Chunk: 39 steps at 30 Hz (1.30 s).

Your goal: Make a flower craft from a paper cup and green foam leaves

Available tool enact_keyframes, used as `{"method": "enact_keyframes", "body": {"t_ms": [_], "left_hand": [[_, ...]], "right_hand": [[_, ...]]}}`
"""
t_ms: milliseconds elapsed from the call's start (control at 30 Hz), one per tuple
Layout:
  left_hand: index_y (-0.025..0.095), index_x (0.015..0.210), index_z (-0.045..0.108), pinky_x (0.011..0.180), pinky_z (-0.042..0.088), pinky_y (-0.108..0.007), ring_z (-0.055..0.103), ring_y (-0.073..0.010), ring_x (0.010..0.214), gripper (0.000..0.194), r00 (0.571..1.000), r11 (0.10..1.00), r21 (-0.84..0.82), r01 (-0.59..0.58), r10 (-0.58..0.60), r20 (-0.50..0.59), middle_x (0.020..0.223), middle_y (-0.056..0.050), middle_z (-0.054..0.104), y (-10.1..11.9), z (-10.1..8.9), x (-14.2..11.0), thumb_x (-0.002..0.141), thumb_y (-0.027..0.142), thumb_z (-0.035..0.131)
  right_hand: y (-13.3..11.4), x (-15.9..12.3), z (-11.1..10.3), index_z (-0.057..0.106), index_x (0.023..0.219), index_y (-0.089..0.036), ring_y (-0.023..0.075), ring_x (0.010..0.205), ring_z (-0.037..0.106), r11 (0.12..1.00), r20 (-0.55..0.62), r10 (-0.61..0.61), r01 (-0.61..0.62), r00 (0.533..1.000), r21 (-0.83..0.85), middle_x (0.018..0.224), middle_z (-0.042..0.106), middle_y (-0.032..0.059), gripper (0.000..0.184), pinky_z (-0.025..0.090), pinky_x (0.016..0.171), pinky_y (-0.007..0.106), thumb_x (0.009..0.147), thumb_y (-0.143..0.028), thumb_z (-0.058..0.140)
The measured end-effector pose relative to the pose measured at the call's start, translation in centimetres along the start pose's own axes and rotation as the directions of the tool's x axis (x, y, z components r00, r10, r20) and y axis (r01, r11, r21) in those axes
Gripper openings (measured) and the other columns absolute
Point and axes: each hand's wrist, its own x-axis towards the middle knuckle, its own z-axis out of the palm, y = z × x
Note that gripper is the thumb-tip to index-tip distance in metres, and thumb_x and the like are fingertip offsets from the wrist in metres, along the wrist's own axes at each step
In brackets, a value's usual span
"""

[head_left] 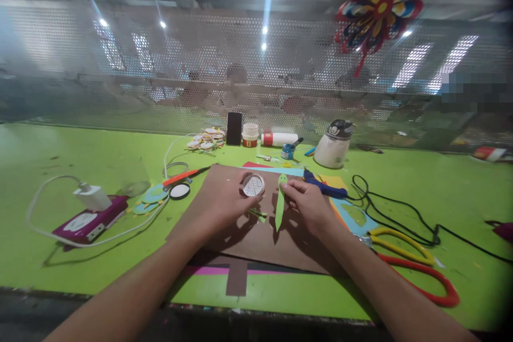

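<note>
My left hand (236,200) is closed around a small round container (254,185), tilted so its pale, dotted inside faces me. Between the thumb and fingers of my right hand (306,200) is a green paper cutout (280,208). It has a rounded top with two small dark dots like eyes, and it tapers to a point at the bottom. Both hands are above a brown sheet of cardboard (224,240). Small green paper scraps (258,215) lie on that sheet beneath my left hand. A blue glue gun (328,188) lies just beyond my right hand.
Yellow-and-red-handled scissors (420,272) and a black cord (385,206) lie right. Left are a purple power strip (90,224), an orange cutter (182,175) and a round black-rimmed lid (179,191). Behind stand a phone (234,129), a paint jar (287,151) and a whitish bottle (332,147).
</note>
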Motion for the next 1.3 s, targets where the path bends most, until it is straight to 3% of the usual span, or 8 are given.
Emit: {"method": "enact_keyframes", "body": {"t_ms": [167,367,533,733,867,1067,1300], "left_hand": [[0.018,0.115,0.058,0.073,0.053,-0.036,0.066,-0.0193,0.078,0.044,0.972,0.899,-0.388,0.205,-0.142,0.186,0.104,-0.009,0.064,0.1,-0.3,0.1,0.076,0.035,0.072],[0.023,0.11,0.063,0.08,0.051,-0.034,0.063,-0.0148,0.078,0.037,0.936,0.763,-0.565,0.314,-0.152,0.316,0.092,-0.004,0.064,-0.8,-0.7,0.3,0.075,0.028,0.075],[0.02,0.107,0.064,0.076,0.05,-0.033,0.064,-0.015,0.077,0.029,0.89,0.738,-0.557,0.38,-0.129,0.438,0.093,-0.007,0.065,-1.0,-0.8,0.3,0.081,0.03,0.071],[0.015,0.106,0.067,0.086,0.049,-0.033,0.064,-0.0175,0.09,0.028,0.886,0.732,-0.583,0.352,-0.06,0.46,0.107,-0.013,0.066,-1.1,-0.2,0.3,0.081,0.028,0.071],[0.013,0.109,0.067,0.082,0.049,-0.03,0.063,-0.0169,0.09,0.03,0.832,0.72,-0.558,0.412,-0.048,0.553,0.11,-0.014,0.065,-1.5,-0.2,0.2,0.083,0.027,0.069],[0.012,0.111,0.067,0.087,0.048,-0.033,0.064,-0.0185,0.092,0.032,0.773,0.662,-0.568,0.489,-0.027,0.634,0.105,-0.014,0.066,-1.5,-0.4,-0.1,0.081,0.024,0.069],[0.016,0.114,0.066,0.086,0.05,-0.036,0.065,-0.0193,0.089,0.032,0.756,0.632,-0.57,0.525,-0.037,0.654,0.102,-0.011,0.067,-1.2,-0.2,-0.2,0.082,0.018,0.066]], "right_hand": [[0.1,0.1,0.0,0.061,0.067,-0.019,0.0099,0.053,0.044,0.999,-0.001,0.001,-0.001,1.0,0.043,0.059,0.054,-0.0044,0.033,0.033,0.05,0.025,0.073,-0.049,0.073],[0.0,0.4,0.0,0.064,0.069,-0.019,0.0099,0.052,0.046,0.991,-0.001,-0.013,0.013,1.0,0.135,0.06,0.055,-0.004,0.032,0.037,0.051,0.025,0.071,-0.049,0.074],[-0.4,0.3,0.0,0.065,0.068,-0.021,0.0122,0.06,0.052,0.977,0.019,-0.06,0.055,0.998,0.207,0.066,0.058,-0.0019,0.028,0.044,0.06,0.027,0.069,-0.046,0.076],[-1.0,-0.2,0.5,0.068,0.067,-0.023,0.0171,0.072,0.058,0.971,0.064,-0.095,0.079,0.993,0.225,0.074,0.064,0.0012,0.024,0.048,0.071,0.032,0.07,-0.045,0.076],[-1.0,-0.6,0.8,0.072,0.074,-0.021,0.0182,0.079,0.06,0.972,0.112,-0.094,0.067,0.989,0.225,0.082,0.068,0.0025,0.022,0.048,0.08,0.034,0.07,-0.043,0.076],[-1.2,-1.1,1.1,0.075,0.076,-0.023,0.0161,0.08,0.059,0.973,0.124,-0.092,0.063,0.988,0.221,0.083,0.069,0.0011,0.018,0.046,0.078,0.03,0.072,-0.04,0.076],[-1.2,-1.1,1.3,0.077,0.083,-0.023,0.0175,0.08,0.061,0.973,0.14,-0.051,0.017,0.989,0.232,0.082,0.071,0.0024,0.023,0.048,0.076,0.031,0.07,-0.041,0.077]]}}
